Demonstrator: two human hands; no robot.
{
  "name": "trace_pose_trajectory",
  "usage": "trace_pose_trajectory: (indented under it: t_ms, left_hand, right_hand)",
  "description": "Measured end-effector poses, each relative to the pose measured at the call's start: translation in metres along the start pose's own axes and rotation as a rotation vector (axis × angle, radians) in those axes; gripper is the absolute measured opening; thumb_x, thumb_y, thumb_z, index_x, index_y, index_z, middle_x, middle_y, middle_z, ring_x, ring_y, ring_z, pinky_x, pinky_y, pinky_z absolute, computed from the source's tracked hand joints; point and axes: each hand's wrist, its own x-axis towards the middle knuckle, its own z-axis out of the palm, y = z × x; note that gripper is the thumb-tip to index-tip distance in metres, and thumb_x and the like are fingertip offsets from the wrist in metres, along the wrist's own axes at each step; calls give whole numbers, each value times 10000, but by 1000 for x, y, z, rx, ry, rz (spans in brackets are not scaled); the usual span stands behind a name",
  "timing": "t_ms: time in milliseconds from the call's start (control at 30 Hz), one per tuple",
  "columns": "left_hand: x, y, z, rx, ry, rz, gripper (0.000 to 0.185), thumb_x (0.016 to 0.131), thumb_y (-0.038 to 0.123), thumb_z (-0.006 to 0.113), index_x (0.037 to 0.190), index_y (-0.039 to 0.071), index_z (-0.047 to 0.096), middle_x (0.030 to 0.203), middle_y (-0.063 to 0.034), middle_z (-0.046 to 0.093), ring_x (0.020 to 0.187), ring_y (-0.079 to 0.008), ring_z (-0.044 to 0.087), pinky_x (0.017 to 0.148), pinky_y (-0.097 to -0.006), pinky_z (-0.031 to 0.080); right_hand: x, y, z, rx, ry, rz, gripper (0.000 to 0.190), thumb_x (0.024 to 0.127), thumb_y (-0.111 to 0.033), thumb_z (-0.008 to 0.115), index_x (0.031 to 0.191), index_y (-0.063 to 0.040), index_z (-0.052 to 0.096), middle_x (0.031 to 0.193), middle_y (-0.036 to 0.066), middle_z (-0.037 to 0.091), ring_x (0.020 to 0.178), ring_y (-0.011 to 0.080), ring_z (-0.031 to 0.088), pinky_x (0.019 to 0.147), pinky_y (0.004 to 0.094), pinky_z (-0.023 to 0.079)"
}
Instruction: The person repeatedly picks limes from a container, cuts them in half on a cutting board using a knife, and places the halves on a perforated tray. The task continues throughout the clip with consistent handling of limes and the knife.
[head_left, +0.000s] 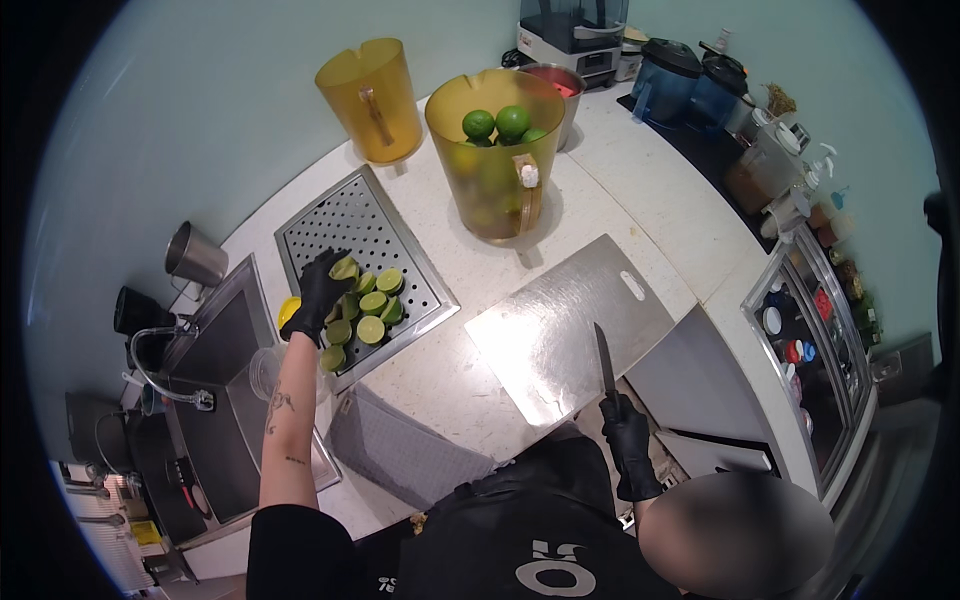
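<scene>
My left hand (319, 292), in a black glove, is over the perforated metal drain tray (346, 217). Its fingers and thumb close around a lime half (345, 268) at the edge of a cluster of cut limes (373, 303). Several of these halves lie with their pale green cut faces up. In my right hand (627, 435), also black-gloved, is the dark handle of a kitchen knife (604, 352). The knife's blade points away from me, over the near right part of the metal cutting board (555, 322). No lime lies on the board.
Beyond the board stands an amber plastic pitcher (480, 195) holding whole limes; another amber pitcher (379, 112) is behind the tray. A sink (225, 420) with a faucet (199, 397) lies left. A folded grey cloth (405, 450) rests at the counter's front. Blue blender jars (664, 82) stand back right.
</scene>
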Motion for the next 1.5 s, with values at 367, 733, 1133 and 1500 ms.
trace_pose_trajectory:
  t_ms: [367,733,1133,1500]
  left_hand:
    - [191,286,-73,-462,-92,525,447,807,160,715,1230,54,612,1009,-144,678,977,-270,651,843,-326,509]
    - [268,320,5,-284,-446,155,362,843,187,676,1119,-4,540,913,-129,643,742,-193,612,581,-331,480]
    - [46,304,-72,-1225,-59,144,598,806,46,755,1327,15,464,1257,-107,543,1062,-178,578,889,-292,504]
    - [-150,306,148,-1282,1,72,578,712,-31,781,1234,59,549,1273,-110,492,1191,-236,522,986,-349,487]
  right_hand:
    - [12,-22,-4,2,12,-78,327,926,-378,588,1081,-99,660,636,127,636,580,254,633,541,387,474]
    - [10,-11,-4,69,-31,-37,373,911,-470,560,1129,-182,651,738,184,668,708,384,661,624,486,514]
    - [16,-36,-15,188,95,-204,301,927,-361,589,1105,-128,658,843,173,689,782,366,675,649,448,517]
    - [-21,-52,4,-233,93,-440,224,939,-306,560,1059,-118,557,691,168,630,600,363,629,505,480,458]
